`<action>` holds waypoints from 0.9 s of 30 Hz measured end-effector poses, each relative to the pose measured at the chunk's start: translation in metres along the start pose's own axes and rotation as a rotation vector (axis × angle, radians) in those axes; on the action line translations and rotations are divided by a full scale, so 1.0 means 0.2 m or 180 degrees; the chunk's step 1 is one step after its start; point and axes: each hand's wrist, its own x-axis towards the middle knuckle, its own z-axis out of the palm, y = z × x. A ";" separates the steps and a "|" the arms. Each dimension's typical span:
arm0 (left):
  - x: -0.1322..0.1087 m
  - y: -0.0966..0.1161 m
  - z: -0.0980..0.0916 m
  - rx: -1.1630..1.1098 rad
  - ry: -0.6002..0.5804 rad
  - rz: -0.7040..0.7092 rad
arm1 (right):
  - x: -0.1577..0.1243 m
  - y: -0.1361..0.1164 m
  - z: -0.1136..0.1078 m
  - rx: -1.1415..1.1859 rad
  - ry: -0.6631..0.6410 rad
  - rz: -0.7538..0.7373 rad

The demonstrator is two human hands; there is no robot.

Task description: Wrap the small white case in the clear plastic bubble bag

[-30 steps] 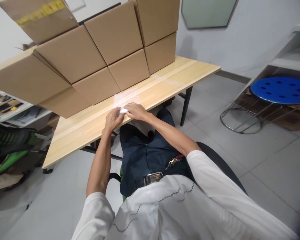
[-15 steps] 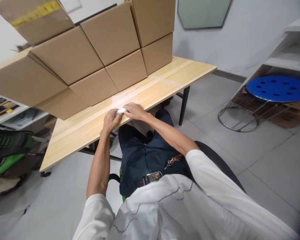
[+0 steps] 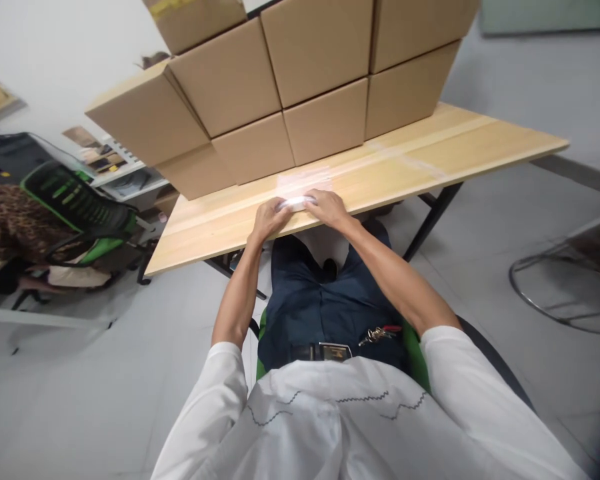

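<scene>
Boxes (image 3: 320, 87) blank, label (image 3: 167, 7) unreadable; hands (image 3: 269, 217) (image 3: 330, 208) pinch white item (image 3: 296, 202).

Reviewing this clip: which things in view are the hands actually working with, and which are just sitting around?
In hand:
- small white object, pinched between left hand and right hand; what it is cannot be told
- clear plastic sheet just beyond it
- wooden table beneath

Lying about:
- stacked cardboard boxes
- green-and-black chair
- metal stool frame
</scene>
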 end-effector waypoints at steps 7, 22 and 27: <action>0.03 -0.07 0.03 -0.0675 0.0142 -0.0110 | 0.03 0.04 -0.02 -0.0269 0.0020 0.0234; 0.13 -0.16 0.10 -0.0366 0.0390 -0.0430 | 0.03 0.06 0.02 -0.0688 0.0338 0.0606; 0.15 -0.17 0.10 -0.0161 0.0359 -0.0408 | 0.03 0.05 0.01 -0.0614 0.0359 0.0757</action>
